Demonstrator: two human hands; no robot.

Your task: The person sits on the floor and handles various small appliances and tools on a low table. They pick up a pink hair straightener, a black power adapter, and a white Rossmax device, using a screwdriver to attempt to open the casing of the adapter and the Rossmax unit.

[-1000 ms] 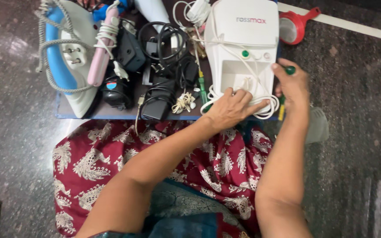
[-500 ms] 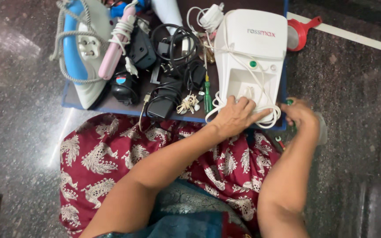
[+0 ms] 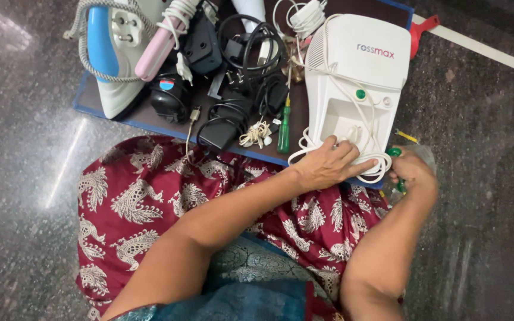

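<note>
head view looks straight down over a lap draped in red patterned cloth (image 3: pixel 150 202), with both forearms reaching away from the body toward a low blue-edged board (image 3: pixel 84 101) on the speckled stone floor (image 3: pixel 31 238).

nearest the body, the left hand (image 3: pixel 327 166) lies palm down with its fingers spread across the coiled white cord (image 3: pixel 376 163) at the front edge of the white machine (image 3: pixel 358 77), pressing the loops flat against the casing, most likely to keep cord and unit from sliding. it is not clenched; it rests and pins rather than grips. the right hand (image 3: pixel 413 172), just beside the machine's near right corner, is curled around a small green-handled tool (image 3: pixel 395 153) whose tip i cannot make out; it hovers over a clear plastic bag (image 3: pixel 426 156) lying on the floor.

farther out on the board, a green screwdriver (image 3: pixel 284 128) lies just left of the machine, next to a black adapter (image 3: pixel 224 122) wound in its own lead. beyond these sit tangled black cables (image 3: pixel 251 41), a pink styling wand (image 3: pixel 159 47) and a blue and white iron (image 3: pixel 105 53) with its braided cord looped around it. a red plastic piece (image 3: pixel 420 30) pokes out past the board's far right corner.
</note>
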